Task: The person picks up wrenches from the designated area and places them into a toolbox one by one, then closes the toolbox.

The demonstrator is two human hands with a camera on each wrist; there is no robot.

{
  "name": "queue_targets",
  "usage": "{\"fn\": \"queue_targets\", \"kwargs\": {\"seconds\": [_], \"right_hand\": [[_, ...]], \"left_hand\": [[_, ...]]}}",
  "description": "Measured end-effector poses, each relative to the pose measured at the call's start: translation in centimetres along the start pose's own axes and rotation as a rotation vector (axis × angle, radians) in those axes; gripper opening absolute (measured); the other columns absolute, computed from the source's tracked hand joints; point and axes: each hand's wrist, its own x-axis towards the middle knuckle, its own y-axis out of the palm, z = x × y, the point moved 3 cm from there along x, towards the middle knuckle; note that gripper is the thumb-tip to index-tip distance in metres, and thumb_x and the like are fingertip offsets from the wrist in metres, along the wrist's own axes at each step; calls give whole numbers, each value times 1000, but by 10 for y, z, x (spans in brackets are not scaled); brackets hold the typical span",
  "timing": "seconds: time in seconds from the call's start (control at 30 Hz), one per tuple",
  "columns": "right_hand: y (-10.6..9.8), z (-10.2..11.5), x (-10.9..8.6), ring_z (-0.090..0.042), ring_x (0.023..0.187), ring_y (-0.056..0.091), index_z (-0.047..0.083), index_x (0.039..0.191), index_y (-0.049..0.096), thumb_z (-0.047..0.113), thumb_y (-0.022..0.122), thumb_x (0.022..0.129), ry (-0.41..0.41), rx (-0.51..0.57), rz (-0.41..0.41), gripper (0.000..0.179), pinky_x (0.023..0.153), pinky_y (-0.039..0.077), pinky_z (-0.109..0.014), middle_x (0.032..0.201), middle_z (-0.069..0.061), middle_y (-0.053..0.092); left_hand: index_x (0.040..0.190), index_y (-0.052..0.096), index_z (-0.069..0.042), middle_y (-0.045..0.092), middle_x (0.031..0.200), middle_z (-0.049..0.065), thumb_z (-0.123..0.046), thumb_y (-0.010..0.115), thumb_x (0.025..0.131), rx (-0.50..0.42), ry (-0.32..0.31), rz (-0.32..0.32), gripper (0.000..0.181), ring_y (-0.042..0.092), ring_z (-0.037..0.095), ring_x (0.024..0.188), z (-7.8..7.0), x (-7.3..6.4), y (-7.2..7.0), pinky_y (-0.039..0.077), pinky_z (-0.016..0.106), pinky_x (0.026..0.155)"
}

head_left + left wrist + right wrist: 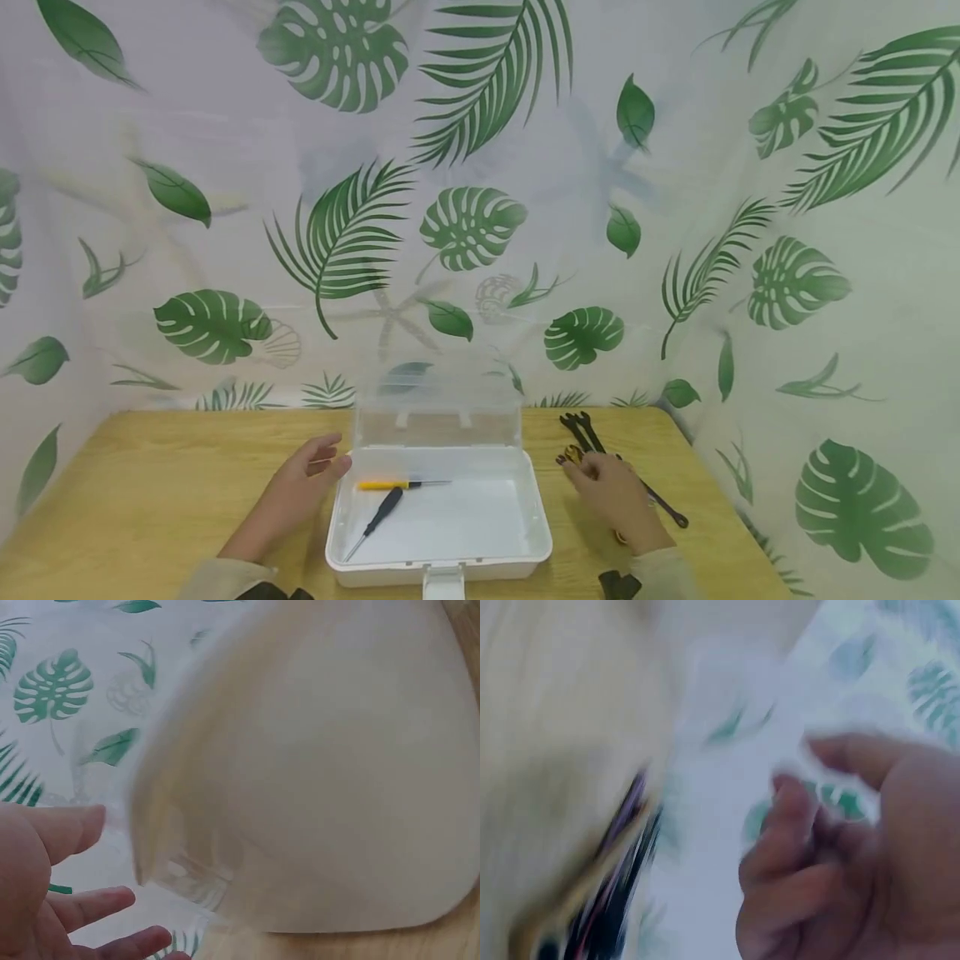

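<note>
A white plastic toolbox (480, 570) lies on the table with its clear lid (438, 421) raised. Inside it are a screwdriver with a yellow handle (384, 485) and one with a black handle (387, 505). Beside the box's left rim is my left hand (303, 475), its fingers extended and holding nothing. My right hand (617, 493) is above a group of tools on the right, including black wrenches (587, 429) and a yellow-and-black piece (573, 454). In the blurred right wrist view its fingers bend loosely around nothing, apart from the tools (615, 900).
The wooden table (187, 467) ends at a leaf-patterned sheet (480, 167) behind and at both sides. At the front of the box a white latch (444, 582) hangs down. The raised lid stands close to the back sheet.
</note>
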Motion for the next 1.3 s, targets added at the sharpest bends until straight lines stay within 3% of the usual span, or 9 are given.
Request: {"fn": "queue_targets", "kwargs": {"seconds": [0.1, 0.23, 0.3, 0.37, 0.5, 0.67, 1.0, 1.17, 1.3], "right_hand": [[-13, -26, 2, -23, 70, 60, 4, 95, 65, 36, 66, 100, 140, -164, -95, 32, 60, 50, -40, 82, -8, 66], [-16, -53, 4, -34, 88, 67, -8, 113, 63, 35, 70, 96, 253, -230, -20, 47, 70, 56, -49, 105, -23, 70], [-15, -59, 5, -34, 89, 66, -8, 114, 63, 34, 71, 95, 277, -219, 13, 47, 69, 56, -49, 107, -24, 69], [-14, -62, 6, -31, 86, 64, -5, 112, 63, 32, 72, 95, 297, -203, 23, 41, 66, 54, -45, 105, -21, 69], [-13, -61, 5, -28, 83, 61, 0, 107, 62, 28, 70, 96, 303, -183, 20, 31, 64, 51, -42, 102, -17, 69], [-12, -60, 5, -26, 80, 59, 3, 102, 61, 25, 70, 97, 299, -178, 29, 24, 64, 49, -41, 96, -12, 66], [-11, -58, 5, -25, 78, 57, 5, 99, 61, 24, 71, 97, 293, -168, 20, 22, 61, 47, -38, 95, -11, 66], [-11, -57, 5, -25, 79, 58, 4, 101, 62, 24, 71, 97, 293, -174, 16, 22, 63, 49, -38, 97, -11, 66], [-11, -59, 4, -26, 81, 59, 3, 102, 61, 25, 71, 97, 286, -190, 21, 24, 65, 51, -41, 98, -13, 67]], "left_hand": [[154, 44, -5, 50, 150, 27, -47, 54, 107, -29, -17, 24, 65, 50, 48, 135, 6, 1, 6, 47, 61, 107], [149, 51, -3, 58, 142, 21, -37, 51, 109, -104, -36, 25, 52, 61, 41, 120, 9, 0, 11, 58, 52, 94], [146, 54, -3, 62, 137, 18, -32, 52, 109, -112, -60, 20, 47, 63, 37, 117, 10, 0, 12, 59, 50, 90], [144, 57, -3, 64, 135, 16, -28, 53, 109, -89, -74, 14, 43, 61, 35, 123, 11, 0, 13, 57, 54, 94], [142, 60, -5, 66, 133, 13, -29, 55, 108, -63, -100, -5, 42, 59, 34, 125, 13, 1, 13, 55, 56, 97], [142, 59, -4, 64, 135, 15, -29, 56, 108, -120, -124, 1, 43, 60, 35, 124, 14, 1, 15, 62, 49, 86], [144, 58, -5, 63, 138, 15, -32, 56, 108, -112, -126, 17, 45, 55, 40, 131, 16, 0, 12, 51, 60, 102], [144, 57, -4, 62, 139, 18, -31, 57, 108, -158, -139, 14, 46, 58, 40, 128, 17, 2, 14, 59, 55, 91], [144, 58, -5, 62, 140, 18, -30, 56, 108, -147, -145, 11, 44, 57, 42, 129, 15, 3, 15, 60, 54, 89]]}}
